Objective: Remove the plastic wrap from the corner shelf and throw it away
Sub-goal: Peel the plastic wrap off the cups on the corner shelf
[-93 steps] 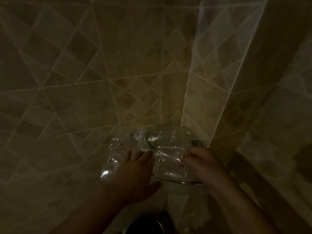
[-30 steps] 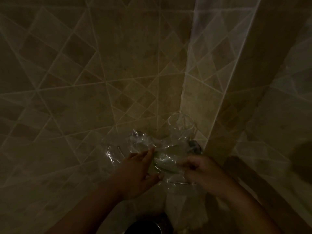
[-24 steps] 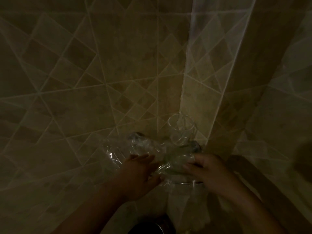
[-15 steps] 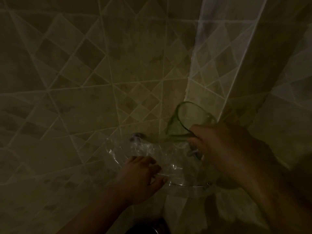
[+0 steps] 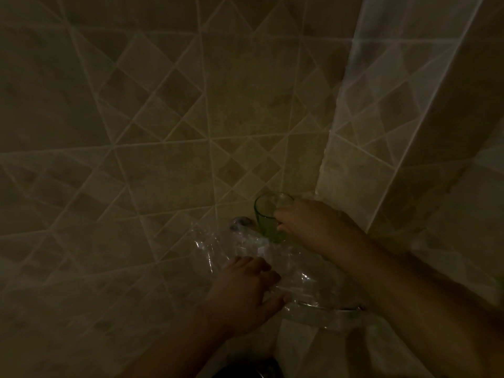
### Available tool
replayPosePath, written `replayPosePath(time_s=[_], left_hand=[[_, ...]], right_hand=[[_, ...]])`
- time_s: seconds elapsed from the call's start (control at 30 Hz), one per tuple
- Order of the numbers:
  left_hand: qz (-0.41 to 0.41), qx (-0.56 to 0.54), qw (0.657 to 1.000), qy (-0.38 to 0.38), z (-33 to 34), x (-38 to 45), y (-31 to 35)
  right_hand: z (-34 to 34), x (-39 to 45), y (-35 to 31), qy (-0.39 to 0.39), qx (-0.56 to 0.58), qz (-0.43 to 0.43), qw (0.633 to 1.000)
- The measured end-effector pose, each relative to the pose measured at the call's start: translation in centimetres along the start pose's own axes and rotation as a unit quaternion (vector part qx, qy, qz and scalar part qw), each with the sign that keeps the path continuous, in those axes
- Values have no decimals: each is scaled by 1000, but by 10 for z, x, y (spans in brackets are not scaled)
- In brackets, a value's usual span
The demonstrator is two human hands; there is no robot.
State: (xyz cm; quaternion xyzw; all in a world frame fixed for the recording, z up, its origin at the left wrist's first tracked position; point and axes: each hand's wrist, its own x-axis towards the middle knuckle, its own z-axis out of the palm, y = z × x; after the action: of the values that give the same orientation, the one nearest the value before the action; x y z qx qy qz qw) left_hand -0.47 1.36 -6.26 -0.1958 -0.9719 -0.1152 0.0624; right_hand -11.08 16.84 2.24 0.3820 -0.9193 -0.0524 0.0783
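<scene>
In dim light, crumpled clear plastic wrap (image 5: 245, 249) lies over a glass corner shelf (image 5: 327, 309) fixed where two tiled walls meet. My left hand (image 5: 245, 290) pinches the wrap at the shelf's front left edge. A green glass (image 5: 268, 218) is upright at the back of the shelf, and my right hand (image 5: 308, 225) grips its side. Whether the glass rests on the shelf or hangs just above it, I cannot tell.
Tiled walls (image 5: 163, 132) close in on the left and back, and a tiled pillar (image 5: 381, 132) juts out on the right. A metal shelf mount (image 5: 240, 222) shows at the wall. A dark round object (image 5: 245, 371) sits below the shelf.
My right hand took hold of the green glass, raised it off the wrap, and has now brought it lower at the back of the shelf. My left hand stays on the wrap.
</scene>
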Motion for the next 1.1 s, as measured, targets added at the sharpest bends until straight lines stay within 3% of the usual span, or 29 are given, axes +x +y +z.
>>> replayPosePath(time_s=[0.2, 0.3, 0.53, 0.63, 0.7, 0.77, 0.87, 0.93, 1.1], left_hand=[[4, -1, 1000, -12, -3, 1, -1], [7, -10, 1000, -11, -2, -1, -1], [18, -9, 1000, 8, -5, -5, 2], [22, -75, 996, 38, -12, -10, 2], [9, -107, 991, 76, -21, -6, -4], [-16, -92, 991, 98, -29, 4, -14], [-57, -10, 997, 43, -31, 15, -23], [-78, 26, 996, 16, -27, 16, -24], [-102, 43, 993, 29, -29, 11, -24]], right_hand=[[5, -1, -4, -9, -46, 18, 999], [9, -9, -11, 26, -59, 44, 997], [10, -43, -14, 134, 41, 133, 981], [16, -73, -22, 187, 191, 183, 946], [28, -97, -30, 159, 282, 232, 917], [42, -114, -41, 65, 292, 253, 920], [53, -123, -49, -18, 243, 243, 939], [53, -123, -49, 12, 261, 244, 934], [60, -132, -44, 111, 373, 271, 880]])
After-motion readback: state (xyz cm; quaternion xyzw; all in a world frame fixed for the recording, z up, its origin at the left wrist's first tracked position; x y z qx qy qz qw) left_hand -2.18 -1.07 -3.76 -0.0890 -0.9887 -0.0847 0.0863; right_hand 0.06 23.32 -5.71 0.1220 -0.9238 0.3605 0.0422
